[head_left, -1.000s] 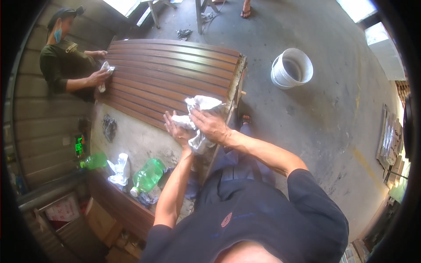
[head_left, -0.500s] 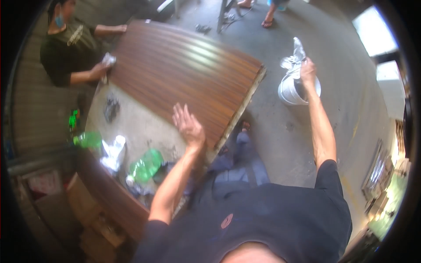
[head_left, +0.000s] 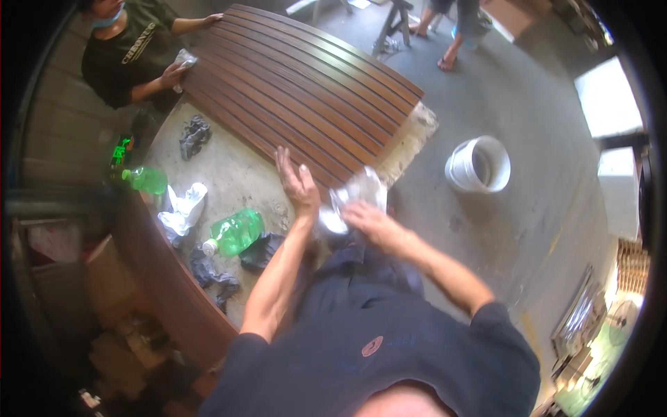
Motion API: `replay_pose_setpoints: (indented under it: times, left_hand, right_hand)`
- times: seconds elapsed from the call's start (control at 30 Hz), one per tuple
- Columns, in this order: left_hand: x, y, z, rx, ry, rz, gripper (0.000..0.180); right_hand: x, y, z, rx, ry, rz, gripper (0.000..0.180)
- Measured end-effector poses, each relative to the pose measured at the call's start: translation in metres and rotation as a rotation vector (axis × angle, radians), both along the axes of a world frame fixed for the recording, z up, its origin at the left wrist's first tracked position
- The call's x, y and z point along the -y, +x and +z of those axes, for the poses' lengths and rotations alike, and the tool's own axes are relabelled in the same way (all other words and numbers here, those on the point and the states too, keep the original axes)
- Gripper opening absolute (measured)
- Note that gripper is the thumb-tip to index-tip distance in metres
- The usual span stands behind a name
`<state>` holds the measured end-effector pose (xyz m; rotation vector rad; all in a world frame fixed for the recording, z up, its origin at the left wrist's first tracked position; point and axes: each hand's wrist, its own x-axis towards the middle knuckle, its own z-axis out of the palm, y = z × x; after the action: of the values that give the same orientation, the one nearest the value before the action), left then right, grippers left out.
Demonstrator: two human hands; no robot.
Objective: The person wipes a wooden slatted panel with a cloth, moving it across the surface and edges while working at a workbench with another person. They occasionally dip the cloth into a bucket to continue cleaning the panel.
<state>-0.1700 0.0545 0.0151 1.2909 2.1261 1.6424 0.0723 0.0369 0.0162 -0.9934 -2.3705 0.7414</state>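
Observation:
A brown grooved wooden panel (head_left: 306,83) lies on a pale worktable. At its near edge is my left hand (head_left: 300,187), fingers stretched out and holding nothing; whether it touches the wood I cannot tell. My right hand (head_left: 375,224) grips a crumpled white rag (head_left: 363,191) beside the panel's near corner. Across the panel a co-worker's hand (head_left: 171,75) holds another white rag (head_left: 185,60) at the left edge, and their other hand (head_left: 210,21) rests on the far corner.
Left of the panel, the worktable (head_left: 229,163) bears green plastic bottles (head_left: 237,231) (head_left: 147,180), a white crumpled cloth (head_left: 183,208) and dark rags (head_left: 195,136). A white bucket (head_left: 478,165) stands on the floor at right. Another person's legs (head_left: 451,52) show at the back.
My right hand has come from over the bucket to the panel's near corner, bringing the white rag with it. My left hand stays near the panel's edge.

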Motion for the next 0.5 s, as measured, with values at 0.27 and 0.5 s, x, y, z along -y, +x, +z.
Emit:
replay_pose_setpoints:
  times: [0.27, 0.5]
  left_hand:
    - [0.094, 0.046, 0.059, 0.165, -0.135, -0.150, 0.048]
    - [0.159, 0.042, 0.068, 0.281, -0.249, 0.030, 0.036]
  right_hand:
    - [0.025, 0.092, 0.033, -0.585, -0.980, -0.517, 0.033]
    - [-0.008, 0.058, 0.064, -0.493, -1.168, -0.366, 0.026]
